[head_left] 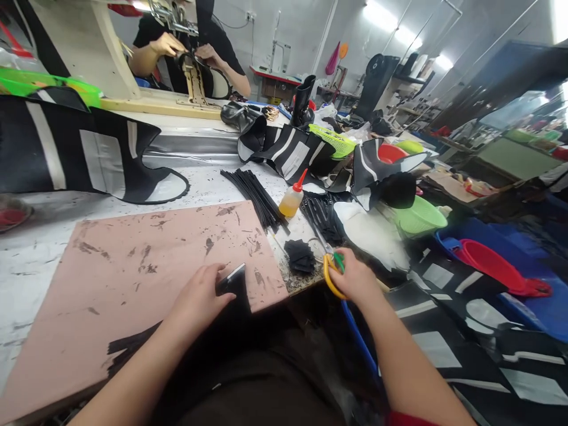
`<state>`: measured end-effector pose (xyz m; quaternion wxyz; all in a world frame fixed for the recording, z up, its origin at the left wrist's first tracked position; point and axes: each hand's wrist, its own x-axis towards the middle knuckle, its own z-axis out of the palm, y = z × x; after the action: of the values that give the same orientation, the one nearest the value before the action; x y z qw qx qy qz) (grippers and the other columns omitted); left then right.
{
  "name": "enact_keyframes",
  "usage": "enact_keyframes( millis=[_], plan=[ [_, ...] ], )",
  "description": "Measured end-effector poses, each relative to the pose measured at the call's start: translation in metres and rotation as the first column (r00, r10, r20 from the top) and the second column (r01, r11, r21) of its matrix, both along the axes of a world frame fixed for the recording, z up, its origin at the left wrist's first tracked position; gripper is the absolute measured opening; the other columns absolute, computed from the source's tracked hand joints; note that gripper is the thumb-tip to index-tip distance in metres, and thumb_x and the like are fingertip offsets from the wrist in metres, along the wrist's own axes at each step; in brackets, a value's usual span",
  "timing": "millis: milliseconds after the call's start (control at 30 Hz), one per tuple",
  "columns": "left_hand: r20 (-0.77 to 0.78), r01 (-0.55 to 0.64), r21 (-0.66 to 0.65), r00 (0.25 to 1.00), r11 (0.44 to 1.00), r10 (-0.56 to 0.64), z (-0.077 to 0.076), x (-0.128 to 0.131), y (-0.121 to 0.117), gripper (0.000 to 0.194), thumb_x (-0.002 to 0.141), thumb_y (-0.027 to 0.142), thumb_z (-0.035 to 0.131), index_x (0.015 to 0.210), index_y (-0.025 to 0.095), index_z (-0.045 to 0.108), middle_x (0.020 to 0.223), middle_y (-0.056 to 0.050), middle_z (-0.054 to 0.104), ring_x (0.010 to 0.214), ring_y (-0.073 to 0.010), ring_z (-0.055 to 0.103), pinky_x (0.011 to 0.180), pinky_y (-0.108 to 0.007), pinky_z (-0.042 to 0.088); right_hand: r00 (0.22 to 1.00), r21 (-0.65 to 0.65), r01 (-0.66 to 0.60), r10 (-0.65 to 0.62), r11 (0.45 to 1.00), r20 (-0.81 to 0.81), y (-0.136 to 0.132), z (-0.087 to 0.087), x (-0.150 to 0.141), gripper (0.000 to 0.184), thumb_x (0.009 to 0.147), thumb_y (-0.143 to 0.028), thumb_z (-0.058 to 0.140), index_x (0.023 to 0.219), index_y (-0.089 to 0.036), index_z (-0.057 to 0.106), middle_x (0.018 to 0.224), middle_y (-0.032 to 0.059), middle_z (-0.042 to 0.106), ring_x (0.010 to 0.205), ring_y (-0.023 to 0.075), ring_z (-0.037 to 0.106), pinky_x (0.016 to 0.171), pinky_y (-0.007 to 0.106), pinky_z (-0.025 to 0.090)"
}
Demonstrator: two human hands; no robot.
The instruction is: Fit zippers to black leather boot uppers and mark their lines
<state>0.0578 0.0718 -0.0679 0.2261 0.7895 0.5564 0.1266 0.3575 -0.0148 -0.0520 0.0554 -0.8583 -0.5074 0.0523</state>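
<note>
My left hand (202,296) is closed on a small black piece of material (231,279) at the near edge of a stained pink board (133,266). My right hand (355,278) grips scissors with yellow and green handles (331,269) at the table's right edge, blades pointing away. A small stack of black cut pieces (300,255) lies just left of the scissors. A bundle of thin black strips (257,198) and a glue bottle with a red nozzle (293,198) lie beyond.
Black-and-white shoe uppers (89,154) lie at the left and centre back (288,151). Another person works at a sewing machine (186,53) across the table. Green (419,216) and red bowls (492,266) and more uppers crowd the right.
</note>
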Motion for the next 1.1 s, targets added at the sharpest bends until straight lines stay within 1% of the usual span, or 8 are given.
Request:
enact_keyframes(
  millis=[133, 200, 267, 367, 467, 633, 900, 1100],
  plan=[
    [0.097, -0.017, -0.241, 0.994, 0.97, 0.042, 0.012, 0.0, -0.001, 0.03, 0.064, 0.022, 0.06, 0.094, 0.02, 0.058, 0.084, -0.002, 0.063, 0.078, -0.0176, 0.059, 0.069, -0.028, 0.047, 0.982, -0.088, -0.065, 0.079, 0.994, 0.169, 0.039, 0.006, 0.015, 0.035, 0.078, -0.034, 0.053, 0.108, -0.016, 0.056, 0.094, 0.0123, 0.062, 0.084, 0.0269, 0.058, 0.068, 0.033, 0.042],
    [0.158, -0.007, -0.285, 0.986, 0.959, 0.054, 0.014, 0.0, -0.006, 0.024, 0.064, 0.021, 0.059, 0.088, 0.022, 0.058, 0.079, 0.0, 0.061, 0.075, -0.0155, 0.057, 0.068, -0.026, 0.046, 0.969, 0.056, -0.166, 0.152, 0.985, 0.195, 0.047, 0.009, 0.002, 0.028, 0.078, -0.027, 0.053, 0.101, -0.015, 0.06, 0.101, 0.0145, 0.059, 0.092, 0.0281, 0.055, 0.074, 0.037, 0.042],
    [0.202, -0.005, -0.304, 0.977, 0.953, 0.07, 0.015, 0.002, -0.011, 0.021, 0.065, 0.021, 0.058, 0.085, 0.021, 0.057, 0.075, 0.002, 0.059, 0.071, -0.0142, 0.055, 0.065, -0.025, 0.044, 0.94, 0.27, -0.339, 0.334, 0.901, 0.065, 0.048, 0.011, -0.027, 0.024, 0.079, -0.024, 0.051, 0.099, -0.016, 0.061, 0.105, 0.0131, 0.059, 0.097, 0.0262, 0.053, 0.083, 0.038, 0.04],
    [0.24, 0.046, -0.3, 0.97, 0.953, 0.029, 0.019, 0.007, -0.018, 0.02, 0.065, 0.022, 0.056, 0.085, 0.021, 0.057, 0.072, 0.003, 0.058, 0.067, -0.0132, 0.053, 0.062, -0.025, 0.042, 0.599, 0.449, -0.557, 0.713, 0.698, -0.365, 0.043, 0.011, -0.081, 0.025, 0.079, -0.024, 0.051, 0.102, -0.019, 0.059, 0.103, 0.0071, 0.062, 0.094, 0.0186, 0.057, 0.08, 0.032, 0.045],
    [0.248, 0.1, -0.259, 0.968, 0.961, -0.034, 0.025, 0.009, -0.023, 0.015, 0.068, 0.024, 0.052, 0.081, 0.022, 0.06, 0.072, 0.003, 0.059, 0.066, -0.0127, 0.052, 0.062, -0.025, 0.04, 0.404, 0.493, -0.493, 0.691, 0.717, -0.6, 0.04, 0.004, -0.119, 0.015, 0.077, -0.018, 0.051, 0.087, -0.019, 0.061, 0.084, 0.003, 0.066, 0.076, 0.0143, 0.061, 0.067, 0.026, 0.049],
    [0.268, 0.067, -0.343, 0.963, 0.937, 0.029, 0.028, 0.01, -0.025, 0.018, 0.072, 0.032, 0.046, 0.072, 0.021, 0.06, 0.067, 0.004, 0.06, 0.061, -0.0119, 0.051, 0.057, -0.023, 0.038, 0.434, 0.489, -0.384, 0.62, 0.784, -0.654, 0.037, -0.001, -0.127, 0.004, 0.073, -0.019, 0.056, 0.074, -0.019, 0.06, 0.069, -0.0002, 0.063, 0.059, 0.012, 0.059, 0.057, 0.024, 0.048],
    [0.268, 0.042, -0.282, 0.963, 0.959, 0.037, 0.026, 0.018, -0.031, 0.016, 0.07, 0.021, 0.045, 0.069, 0.02, 0.061, 0.071, 0.002, 0.064, 0.068, -0.0128, 0.055, 0.063, -0.025, 0.04, 0.515, 0.517, -0.688, 0.844, 0.509, -0.146, 0.04, 0.009, -0.121, 0.005, 0.073, -0.015, 0.061, 0.069, -0.017, 0.063, 0.077, 0.0035, 0.062, 0.075, 0.016, 0.053, 0.07, 0.029, 0.044],
    [0.218, 0.023, -0.204, 0.976, 0.979, 0.022, 0.029, 0.021, -0.035, 0.016, 0.069, 0.013, 0.045, 0.065, 0.018, 0.06, 0.069, 0.0, 0.063, 0.067, -0.0131, 0.055, 0.062, -0.025, 0.039, 0.527, 0.422, -0.807, 0.825, 0.412, 0.204, 0.033, 0.006, -0.133, 0.017, 0.078, -0.012, 0.052, 0.064, -0.015, 0.06, 0.065, 0.0038, 0.059, 0.065, 0.0159, 0.046, 0.063, 0.029, 0.039]
  ],
)
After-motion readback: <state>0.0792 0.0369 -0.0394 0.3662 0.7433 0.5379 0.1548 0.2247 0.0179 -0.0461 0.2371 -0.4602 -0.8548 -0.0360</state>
